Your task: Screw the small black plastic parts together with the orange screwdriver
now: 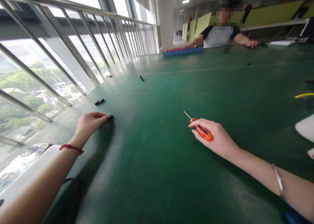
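Observation:
My right hand (213, 134) is closed around a screwdriver (206, 133) with an orange and dark handle. Its thin metal shaft points up and to the left, away from me, over the green table (152, 158). On the left, my left hand (90, 124) pinches a small black part with a bit of metal on it (110, 118) at the tabletop. Whether that part rests on the table I cannot tell. Just beyond this hand lies another small black part (99, 102), and farther off is a third one (142, 78).
A metal railing (85, 24) runs along the table's left side. Across the table sits a person (218, 36) near a blue tray (183, 51) holding several red pieces. A yellow strip (304, 95) and a white object (305, 127) are at the right edge.

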Motion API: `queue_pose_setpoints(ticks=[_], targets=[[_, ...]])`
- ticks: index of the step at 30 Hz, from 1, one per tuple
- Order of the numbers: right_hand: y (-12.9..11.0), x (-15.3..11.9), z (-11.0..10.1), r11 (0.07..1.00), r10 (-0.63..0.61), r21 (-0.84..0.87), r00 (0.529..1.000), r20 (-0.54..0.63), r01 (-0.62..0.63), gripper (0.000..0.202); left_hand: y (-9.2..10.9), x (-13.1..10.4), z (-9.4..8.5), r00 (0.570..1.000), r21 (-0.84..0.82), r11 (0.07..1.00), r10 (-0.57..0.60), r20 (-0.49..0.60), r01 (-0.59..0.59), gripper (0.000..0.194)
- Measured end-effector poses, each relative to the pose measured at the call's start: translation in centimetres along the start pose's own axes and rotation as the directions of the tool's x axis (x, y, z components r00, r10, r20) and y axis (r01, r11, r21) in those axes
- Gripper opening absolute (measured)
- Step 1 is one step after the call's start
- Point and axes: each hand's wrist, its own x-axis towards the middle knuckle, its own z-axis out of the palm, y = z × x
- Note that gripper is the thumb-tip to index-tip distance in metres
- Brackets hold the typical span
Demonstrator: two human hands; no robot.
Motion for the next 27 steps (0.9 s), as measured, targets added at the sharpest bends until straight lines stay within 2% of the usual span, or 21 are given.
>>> queue_pose_setpoints(ticks=[27], targets=[[-0.02,0.03,-0.1,0.999,-0.005,-0.047,1.0,0.028,0.007,0.017,-0.03,-0.16,0.36,0.998,0.07,0.995,0.066,0.014,-0.067,0.034]])
